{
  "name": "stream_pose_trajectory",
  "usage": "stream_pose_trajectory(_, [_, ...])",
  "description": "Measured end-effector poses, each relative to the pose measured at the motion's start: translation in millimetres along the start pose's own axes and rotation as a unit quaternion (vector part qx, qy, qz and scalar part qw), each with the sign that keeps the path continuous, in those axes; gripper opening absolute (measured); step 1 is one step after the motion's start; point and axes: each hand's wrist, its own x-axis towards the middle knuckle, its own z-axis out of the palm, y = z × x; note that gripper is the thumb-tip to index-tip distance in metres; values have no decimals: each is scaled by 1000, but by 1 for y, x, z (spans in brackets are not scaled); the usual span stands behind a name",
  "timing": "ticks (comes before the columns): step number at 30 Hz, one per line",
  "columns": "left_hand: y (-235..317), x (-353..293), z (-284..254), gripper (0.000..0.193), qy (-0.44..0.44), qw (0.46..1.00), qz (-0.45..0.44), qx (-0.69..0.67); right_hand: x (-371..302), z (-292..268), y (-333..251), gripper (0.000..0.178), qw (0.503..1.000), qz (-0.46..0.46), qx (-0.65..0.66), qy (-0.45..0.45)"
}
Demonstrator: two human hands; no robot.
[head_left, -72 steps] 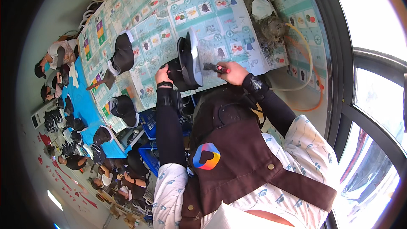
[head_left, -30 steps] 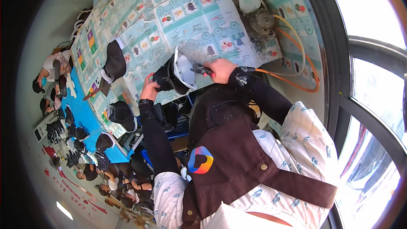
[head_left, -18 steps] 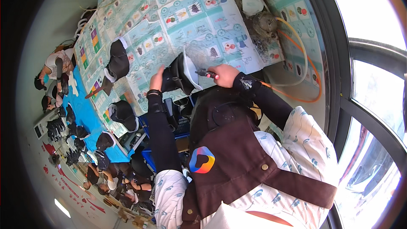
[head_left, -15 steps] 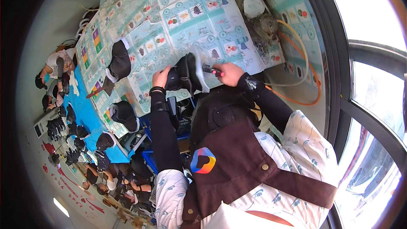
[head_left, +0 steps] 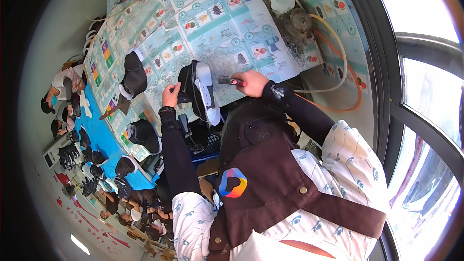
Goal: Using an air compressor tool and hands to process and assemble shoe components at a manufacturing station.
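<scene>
My left hand (head_left: pixel 170 95) grips the left end of a black shoe (head_left: pixel 191 84) just above the table's near edge. Its white underside (head_left: pixel 206 92) faces right, toward my other hand. In my right hand (head_left: pixel 252 83) is a red-handled tool (head_left: pixel 232 81) that looks like pliers, its dark metal head pointing left. A small gap separates that head from the shoe. Two more black shoe pieces with white edges lie to the left, one farther back (head_left: pixel 135 73) and one nearer (head_left: pixel 144 134). A dark-bladed tool with a brown handle (head_left: pixel 113 111) rests between them.
Printed sheets cover the table (head_left: pixel 217 29). A dusty machine (head_left: pixel 299 24) stands at the back right, near yellow and orange hoses (head_left: pixel 355 84). Blue crates (head_left: pixel 208 150) sit below the near edge. Co-workers (head_left: pixel 63 84) and a blue table (head_left: pixel 99 125) with shoes are at left.
The shoe has moved left and turned so that more of its white underside shows. Both hands have shifted left, and the red-handled tool is now apart from the shoe.
</scene>
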Motion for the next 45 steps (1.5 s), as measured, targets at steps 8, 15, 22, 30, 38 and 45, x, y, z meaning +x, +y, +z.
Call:
stream_pose_trajectory(8, [-11,-1,5,50,91,995,-20,-39,27,23,-11,26,999,22,-36,33])
stream_pose_trajectory(15, [-4,-2,4,45,71,992,-54,-92,41,23,-7,26,999,9,-50,-20])
stream_pose_trajectory(22, [-9,-5,6,42,77,992,-37,-97,38,22,2,26,998,21,-48,-28])
stream_pose_trajectory(30, [-13,-12,11,38,85,987,-24,-134,32,22,-2,21,998,35,-14,53])
stream_pose_trajectory(38, [-29,-28,19,34,96,987,-33,-124,27,29,-2,20,999,41,-7,31])
stream_pose_trajectory(45, [-50,-47,28,28,127,989,-1,-74,27,39,-9,34,994,81,-18,-69])
